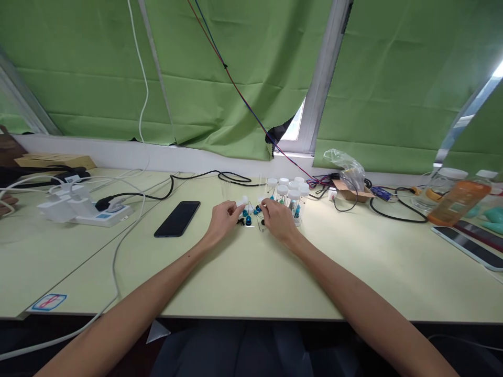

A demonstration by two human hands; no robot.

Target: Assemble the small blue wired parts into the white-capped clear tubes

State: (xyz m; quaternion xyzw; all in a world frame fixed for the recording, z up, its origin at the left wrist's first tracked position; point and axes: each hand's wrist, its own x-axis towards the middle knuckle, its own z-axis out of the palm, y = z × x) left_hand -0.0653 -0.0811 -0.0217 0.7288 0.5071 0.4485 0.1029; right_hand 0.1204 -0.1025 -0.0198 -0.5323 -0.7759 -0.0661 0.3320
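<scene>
My left hand (223, 217) is closed in a pinch around a small white cap (242, 201) at its fingertips. My right hand (278, 219) faces it with fingers drawn together, and whatever lies between them is too small to make out. Small blue parts (248, 220) with thin dark stems lie on the table between the hands, with some black pieces beside them. Just behind and right of my right hand stands a cluster of several clear vials with white lids (294, 194). Blue parts show inside some of these, and my right hand partly hides the group.
A black phone (177, 219) lies left of my hands, near a white power strip (104, 215) with cables. At the back right are a small cardboard box (352, 192) and a plastic bag (348, 166). Farther right are an orange bottle (459, 203) and a phone (469, 247).
</scene>
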